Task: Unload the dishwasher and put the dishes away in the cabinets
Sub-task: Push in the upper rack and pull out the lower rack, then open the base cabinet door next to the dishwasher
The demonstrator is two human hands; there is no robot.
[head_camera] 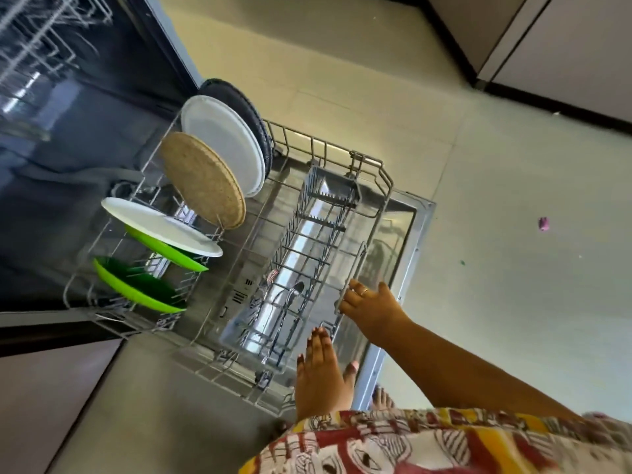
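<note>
The dishwasher's lower rack (318,148) is pulled out over the open door (415,230). Standing in it are a black plate (236,104), a white plate (222,145), a round woven tan plate (201,179), another white plate (160,227) and two lime green plates (160,246) (136,285). A grey cutlery basket (307,241) holds a spoon (294,292). My right hand (369,302), with a ring, grips a grey bar at the rack's near side, beside the basket. My left hand (319,371) hovers flat over the rack's near corner, fingers straight, holding nothing.
The dishwasher's dark interior with the upper wire rack (51,39) lies at the upper left. Cabinet fronts (564,46) line the top right, another (51,405) at the bottom left. Pale tiled floor surrounds the door, with a small pink scrap (543,224) on it.
</note>
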